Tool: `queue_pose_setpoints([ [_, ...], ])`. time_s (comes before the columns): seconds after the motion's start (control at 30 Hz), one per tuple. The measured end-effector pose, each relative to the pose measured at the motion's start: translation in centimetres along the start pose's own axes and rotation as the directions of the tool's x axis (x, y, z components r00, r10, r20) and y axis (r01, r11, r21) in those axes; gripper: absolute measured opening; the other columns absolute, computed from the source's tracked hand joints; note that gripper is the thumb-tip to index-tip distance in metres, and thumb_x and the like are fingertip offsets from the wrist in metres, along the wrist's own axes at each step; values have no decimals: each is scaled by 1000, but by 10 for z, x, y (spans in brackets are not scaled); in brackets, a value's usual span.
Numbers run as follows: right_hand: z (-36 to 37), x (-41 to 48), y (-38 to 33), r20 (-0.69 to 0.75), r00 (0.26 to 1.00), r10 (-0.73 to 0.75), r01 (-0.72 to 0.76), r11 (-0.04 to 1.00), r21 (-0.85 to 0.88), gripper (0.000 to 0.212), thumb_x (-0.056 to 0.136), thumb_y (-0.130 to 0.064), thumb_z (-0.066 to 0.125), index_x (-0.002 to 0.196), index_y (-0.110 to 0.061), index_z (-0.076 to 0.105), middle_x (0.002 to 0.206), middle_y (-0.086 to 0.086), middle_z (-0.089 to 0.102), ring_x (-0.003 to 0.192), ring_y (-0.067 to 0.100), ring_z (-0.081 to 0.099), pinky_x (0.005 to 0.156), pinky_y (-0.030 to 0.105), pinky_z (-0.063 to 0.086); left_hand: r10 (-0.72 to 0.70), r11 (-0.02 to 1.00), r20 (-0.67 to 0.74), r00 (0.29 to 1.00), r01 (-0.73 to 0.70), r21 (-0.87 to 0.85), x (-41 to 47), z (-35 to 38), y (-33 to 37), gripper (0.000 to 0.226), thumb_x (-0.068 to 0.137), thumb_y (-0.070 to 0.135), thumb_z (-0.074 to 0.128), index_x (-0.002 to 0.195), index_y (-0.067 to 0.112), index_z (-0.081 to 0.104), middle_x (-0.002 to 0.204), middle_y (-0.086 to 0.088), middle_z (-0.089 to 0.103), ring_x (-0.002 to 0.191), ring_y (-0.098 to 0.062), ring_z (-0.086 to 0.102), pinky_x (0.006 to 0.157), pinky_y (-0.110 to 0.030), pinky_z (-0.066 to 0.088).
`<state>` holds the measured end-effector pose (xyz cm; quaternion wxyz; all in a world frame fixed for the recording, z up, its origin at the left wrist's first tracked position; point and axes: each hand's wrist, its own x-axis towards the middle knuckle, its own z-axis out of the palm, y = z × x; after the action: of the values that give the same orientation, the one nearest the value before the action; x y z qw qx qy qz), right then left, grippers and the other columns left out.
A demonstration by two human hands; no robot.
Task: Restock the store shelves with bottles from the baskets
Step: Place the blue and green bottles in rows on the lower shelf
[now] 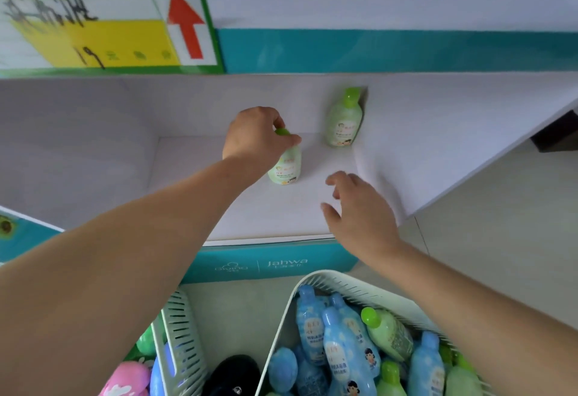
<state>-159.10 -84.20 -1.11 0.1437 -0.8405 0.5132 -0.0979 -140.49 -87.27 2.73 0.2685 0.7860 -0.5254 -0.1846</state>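
My left arm reaches from 8 o'clock toward 1 o'clock, and the left grip (258, 136) curls over the top of a green bottle (286, 167). At its 5 o'clock my right grip (359, 214) hovers palm down with its fingers loosely spread.

At twelve o'clock we see a smooth pale-green plastic bottle (286, 170) on a matt white shelf board (266, 211); at five o'clock, a slotted mint plastic basket (331, 278), slightly glossy.

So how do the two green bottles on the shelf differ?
The nearer bottle is gripped at its cap by the left hand; the far bottle stands untouched. The nearer bottle is central on the shelf; the far bottle sits in the back corner. Both are pale green, green-capped.
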Motion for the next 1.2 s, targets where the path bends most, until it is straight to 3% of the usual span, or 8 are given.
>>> queue_pose_setpoints([
  [0.27,17,-38,23,175,985,0,5,1000,-27,36,95,-33,49,128,-21,47,119,-4,54,112,16,50,81,29,48,37,994,-35,999,-33,104,36,18,34,30,79,38,69,95,12,67,98,-4,64,92,-22,59,68,-28,42],
  [0.5,23,-33,27,140,990,-32,32,999,4,33,95,-33,50,125,-20,51,118,-3,56,111,17,49,83,29,49,31,986,-56,998,-22,167,65,31,47,30,80,39,69,99,15,65,107,-3,64,101,-23,58,70,-28,39],
  [0.8,23,-24,38,119,993,-8,5,999,31,30,92,-29,56,119,-16,56,109,2,60,105,22,55,83,34,49,42,979,-44,998,-32,199,82,39,50,34,83,46,64,97,15,64,97,-3,64,94,-21,59,68,-29,38],
  [1.2,25,-14,37,136,990,35,-39,999,27,33,94,-33,52,123,-18,52,112,0,59,107,20,53,85,34,50,167,965,-65,984,-150,214,82,45,37,39,80,49,66,96,14,59,99,-5,61,87,-23,54,70,-32,39],
])
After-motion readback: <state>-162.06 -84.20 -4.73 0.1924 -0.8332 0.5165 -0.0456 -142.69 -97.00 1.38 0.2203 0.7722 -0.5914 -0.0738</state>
